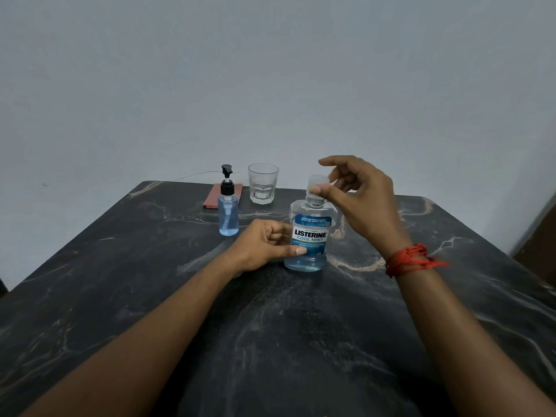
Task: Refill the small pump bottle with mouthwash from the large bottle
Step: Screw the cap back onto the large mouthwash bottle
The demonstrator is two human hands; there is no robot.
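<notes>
Dark marble table (120,296), pale wall behind. Far left of the lineup: small pump bottle (228,213), upright, black pump on, roughly half full of blue liquid, sitting just in front of a reddish folded cloth (212,197). Right beside that, an empty clear glass tumbler (262,183), near the back edge.

Next over, left hand (260,246) wrapped around the lower left side of the large Listerine Cool Mint bottle (311,236), thumb pressed across the front of the label, fingers curled in behind. Bottle standing upright on the table, only a little blue mouthwash at the bottom.

Then right hand (358,195) up top, thumb and fingertips pinched on the clear cap (316,183), held right at the bottle's neck; can't tell if seated or lifted off. Other fingers fanned out loose. Red thread bracelet (410,258) on that wrist.
</notes>
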